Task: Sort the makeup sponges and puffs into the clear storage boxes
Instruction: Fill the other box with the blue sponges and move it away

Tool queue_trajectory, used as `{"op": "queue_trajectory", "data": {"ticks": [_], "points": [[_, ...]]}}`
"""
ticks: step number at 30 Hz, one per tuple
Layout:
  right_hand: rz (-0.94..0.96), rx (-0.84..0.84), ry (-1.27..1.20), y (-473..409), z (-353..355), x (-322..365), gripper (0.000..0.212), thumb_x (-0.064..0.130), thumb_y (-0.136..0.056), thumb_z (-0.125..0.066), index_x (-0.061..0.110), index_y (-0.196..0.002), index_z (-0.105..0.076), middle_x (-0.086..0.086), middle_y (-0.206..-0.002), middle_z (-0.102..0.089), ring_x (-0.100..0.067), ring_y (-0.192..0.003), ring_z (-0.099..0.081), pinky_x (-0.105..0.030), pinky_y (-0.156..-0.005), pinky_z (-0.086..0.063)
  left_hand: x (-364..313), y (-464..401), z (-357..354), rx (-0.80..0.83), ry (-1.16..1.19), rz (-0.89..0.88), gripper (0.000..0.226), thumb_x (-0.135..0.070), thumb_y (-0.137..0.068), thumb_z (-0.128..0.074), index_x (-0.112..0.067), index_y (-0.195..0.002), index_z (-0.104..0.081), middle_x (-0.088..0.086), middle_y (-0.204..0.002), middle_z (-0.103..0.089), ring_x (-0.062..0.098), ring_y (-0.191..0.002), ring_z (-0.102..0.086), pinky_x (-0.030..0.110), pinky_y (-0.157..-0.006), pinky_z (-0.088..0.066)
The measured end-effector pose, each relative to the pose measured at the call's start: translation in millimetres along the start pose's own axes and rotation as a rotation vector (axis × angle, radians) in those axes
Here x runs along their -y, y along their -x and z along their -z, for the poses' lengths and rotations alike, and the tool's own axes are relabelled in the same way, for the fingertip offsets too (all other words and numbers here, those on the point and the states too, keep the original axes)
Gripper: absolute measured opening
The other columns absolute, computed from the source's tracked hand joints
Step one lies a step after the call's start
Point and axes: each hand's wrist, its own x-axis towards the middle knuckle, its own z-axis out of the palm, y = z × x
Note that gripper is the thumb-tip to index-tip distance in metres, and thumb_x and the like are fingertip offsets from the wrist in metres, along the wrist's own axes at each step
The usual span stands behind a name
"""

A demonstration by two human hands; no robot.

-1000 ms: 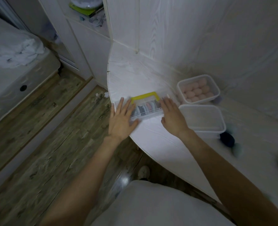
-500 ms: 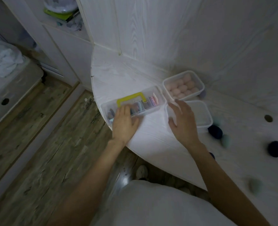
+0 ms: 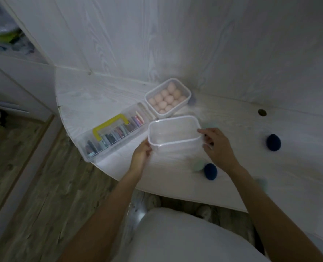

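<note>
A person is gripping an empty clear box [image 3: 174,132] at a white desk [image 3: 270,167], the left hand [image 3: 140,157] curling round its near-left corner while the right hand [image 3: 216,148] is pinching its right rim. Behind it, a clear box of pink sponges [image 3: 168,98] is sitting against the wall beside a long case with a yellow handle [image 3: 115,134]. 2 dark blue sponges [image 3: 210,171] [image 3: 273,142] and a pale green sponge [image 3: 198,166] are lying loose on the desk.
</note>
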Motion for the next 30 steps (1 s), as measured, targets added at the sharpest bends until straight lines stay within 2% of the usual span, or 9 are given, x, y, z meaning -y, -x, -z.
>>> {"op": "queue_trajectory", "data": {"ticks": [4,8,12,16,20,23,25,27,30], "points": [[0.107,-0.052,-0.059,-10,4,7,0.023,0.008,-0.084,-0.067,0.014,-0.106,-0.068,0.002,-0.093,-0.055,0.003,-0.074,-0.052,-0.003,-0.073,-0.040,20,4,10,-0.068,-0.113,-0.042,0.040,-0.022,-0.093,-0.056,-0.012,-0.130,-0.051,0.000,-0.128,-0.055,0.019,-0.113,-0.054,0.031,-0.094,-0.046],[0.011,-0.164,-0.169,-51,14,19,0.017,0.021,-0.091,-0.060,0.010,-0.101,-0.067,-0.003,-0.097,-0.062,-0.007,-0.076,-0.060,-0.022,-0.073,-0.050,21,-1,14,-0.080,-0.221,-0.077,0.047,-0.033,-0.083,-0.068,-0.020,-0.126,-0.055,-0.002,-0.122,-0.060,0.017,-0.109,-0.058,0.042,-0.096,-0.049],[-0.137,-0.124,-0.187,-106,15,25,0.026,0.030,-0.095,-0.053,0.008,-0.090,-0.066,-0.011,-0.086,-0.070,-0.023,-0.068,-0.063,-0.038,-0.071,-0.054,22,2,18,-0.129,-0.214,-0.062,0.025,-0.011,-0.085,-0.065,-0.019,-0.106,-0.055,0.001,-0.112,-0.059,0.020,-0.101,-0.057,0.042,-0.093,-0.049],[-0.177,-0.059,-0.160,-148,-8,34,0.024,0.030,-0.090,-0.060,0.007,-0.088,-0.066,-0.013,-0.084,-0.070,-0.026,-0.066,-0.066,-0.044,-0.075,-0.056,32,3,26,-0.187,-0.157,-0.048,0.033,0.007,-0.078,-0.061,-0.021,-0.094,-0.051,0.000,-0.110,-0.055,0.022,-0.102,-0.055,0.039,-0.086,-0.048],[-0.179,-0.059,-0.077,-170,-26,35,0.025,0.033,-0.086,-0.064,0.020,-0.066,-0.054,-0.015,-0.087,-0.070,-0.031,-0.082,-0.067,-0.042,-0.079,-0.052,34,3,22,-0.227,-0.127,-0.029,0.037,0.007,-0.076,-0.063,-0.021,-0.095,-0.049,-0.001,-0.109,-0.056,0.024,-0.106,-0.056,0.042,-0.089,-0.049],[-0.120,-0.061,-0.154,-170,-22,27,0.016,0.023,-0.086,-0.066,0.008,-0.090,-0.064,-0.011,-0.096,-0.069,-0.022,-0.082,-0.064,-0.039,-0.080,-0.053,35,2,10,-0.183,-0.130,-0.023,0.043,0.000,-0.077,-0.067,-0.022,-0.109,-0.049,-0.006,-0.104,-0.056,0.024,-0.104,-0.057,0.046,-0.093,-0.049],[-0.050,-0.027,-0.217,-160,-13,19,0.025,0.018,-0.086,-0.067,0.008,-0.107,-0.062,-0.002,-0.100,-0.064,-0.011,-0.079,-0.059,-0.026,-0.076,-0.051,36,2,1,-0.163,-0.151,-0.026,0.054,-0.002,-0.077,-0.068,-0.020,-0.122,-0.044,-0.003,-0.111,-0.054,0.023,-0.106,-0.055,0.049,-0.095,-0.048],[-0.006,-0.032,-0.222,-147,-1,2,0.026,0.014,-0.087,-0.064,0.011,-0.113,-0.060,0.002,-0.103,-0.062,-0.008,-0.081,-0.057,-0.015,-0.073,-0.046,38,-1,-9,-0.173,-0.161,-0.044,0.067,-0.002,-0.076,-0.070,-0.019,-0.132,-0.037,0.003,-0.123,-0.049,0.023,-0.109,-0.052,0.050,-0.096,-0.047],[-0.034,-0.031,-0.121,-131,15,-39,0.025,0.008,-0.089,-0.057,0.011,-0.114,-0.060,-0.003,-0.113,-0.063,-0.014,-0.091,-0.059,-0.017,-0.077,-0.044,39,-2,-20,-0.219,-0.186,-0.095,0.084,-0.005,-0.075,-0.073,-0.027,-0.141,-0.026,0.008,-0.138,-0.038,0.022,-0.116,-0.047,0.048,-0.099,-0.044]]}}
